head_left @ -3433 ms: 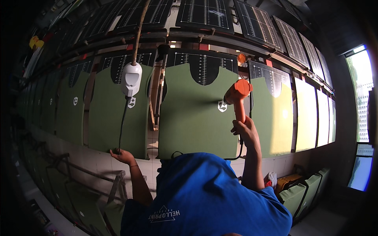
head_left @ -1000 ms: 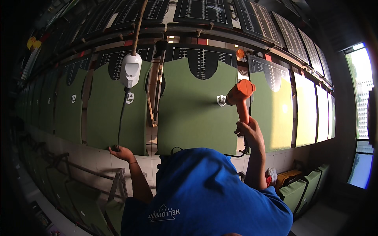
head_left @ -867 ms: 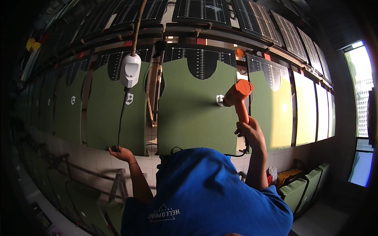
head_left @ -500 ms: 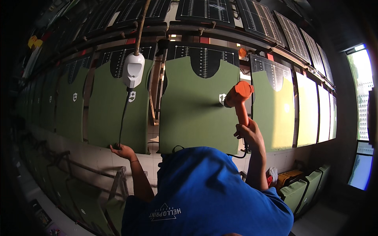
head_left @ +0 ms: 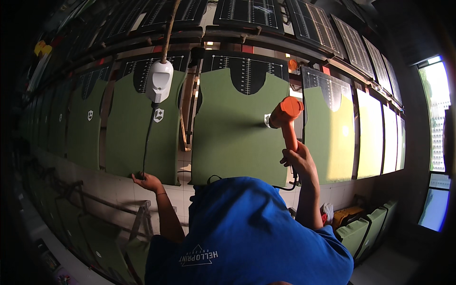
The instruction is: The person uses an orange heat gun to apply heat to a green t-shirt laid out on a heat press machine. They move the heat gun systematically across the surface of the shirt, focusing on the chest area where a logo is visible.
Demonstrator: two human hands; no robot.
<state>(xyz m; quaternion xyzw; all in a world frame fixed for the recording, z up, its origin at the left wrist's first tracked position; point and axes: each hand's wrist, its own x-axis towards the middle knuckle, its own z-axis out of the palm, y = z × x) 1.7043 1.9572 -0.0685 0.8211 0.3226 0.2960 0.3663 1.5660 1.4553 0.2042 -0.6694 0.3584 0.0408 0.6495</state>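
Observation:
My right hand is wrapped round the handle of an orange heat gun. Its nozzle points at a small white shield print on the green shirt panel in front of me, partly covering that print. Off to the left, my left hand has its fingers closed at the lower end of a black cable. That cable drops from a white socket unit, which hangs on a brown cord over the neighbouring green panel.
More green panels lie on black boards with ruled markings, in a row to both sides. Sunlight falls on the right-hand panels. Behind runs another row of black boards. A metal frame stands at lower left.
The heat gun and my right hand have shifted very slightly left. The white socket unit has swung a little to the left and up. Both hands keep their hold.

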